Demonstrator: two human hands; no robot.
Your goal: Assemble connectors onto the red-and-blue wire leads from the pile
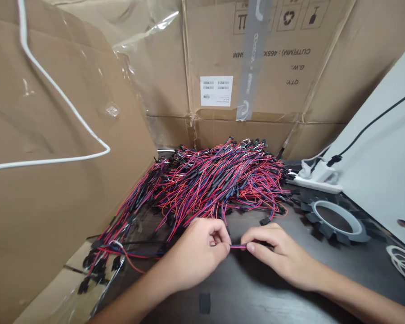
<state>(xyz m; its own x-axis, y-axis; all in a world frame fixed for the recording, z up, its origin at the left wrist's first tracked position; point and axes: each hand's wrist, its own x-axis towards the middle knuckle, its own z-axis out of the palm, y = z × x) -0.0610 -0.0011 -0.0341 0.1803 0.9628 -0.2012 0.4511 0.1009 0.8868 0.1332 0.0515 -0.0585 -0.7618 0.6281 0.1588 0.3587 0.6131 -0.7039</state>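
Between my two hands runs a short stretch of thin red and blue wires (238,246). My left hand (202,247) pinches the wires with thumb and index finger. On the other side, the thumb and fingers of my right hand (273,252) are closed on the same wires, and a dark piece shows under its fingers. Behind my hands lies a large pile of wire harnesses (219,180), red, blue and black with black connectors. A small black patch (204,303) sits on the dark table (256,297) in front of my hands.
A ring with black tape pieces (339,221) around its rim lies at right, near a white power strip (317,180) with plugs. Cardboard boxes (70,112) stand left and behind. A white panel (381,130) rises at right, above a coiled white cable (403,263).
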